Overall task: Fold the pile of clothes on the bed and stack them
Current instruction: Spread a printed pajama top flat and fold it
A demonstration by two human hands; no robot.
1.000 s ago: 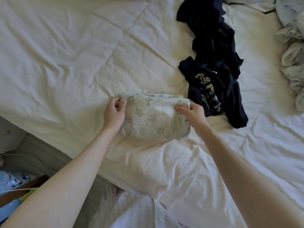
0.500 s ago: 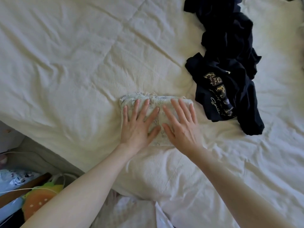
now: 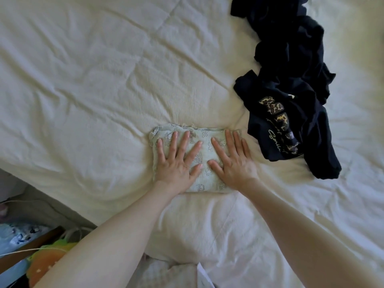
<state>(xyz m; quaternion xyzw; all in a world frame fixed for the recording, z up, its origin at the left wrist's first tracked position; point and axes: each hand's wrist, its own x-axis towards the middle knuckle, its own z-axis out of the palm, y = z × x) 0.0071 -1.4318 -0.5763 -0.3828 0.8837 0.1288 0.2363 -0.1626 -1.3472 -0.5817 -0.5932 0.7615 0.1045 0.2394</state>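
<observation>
Both forearms are showing bare to the frame edge, no sleeves. Left hand (image 3: 176, 165) and right hand (image 3: 233, 163) are wearing no rings, watch or gloves. White patterned garment (image 3: 182, 273) is showing below.

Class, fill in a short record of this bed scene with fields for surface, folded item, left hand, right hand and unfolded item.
surface: cream bed cover, creased
folded item: pale printed garment, folded into a compact rectangle
left hand: flat on the garment, fingers spread
right hand: flat on the garment, fingers straight
unfolded item: dark navy clothing, crumpled, to the right of the garment
</observation>
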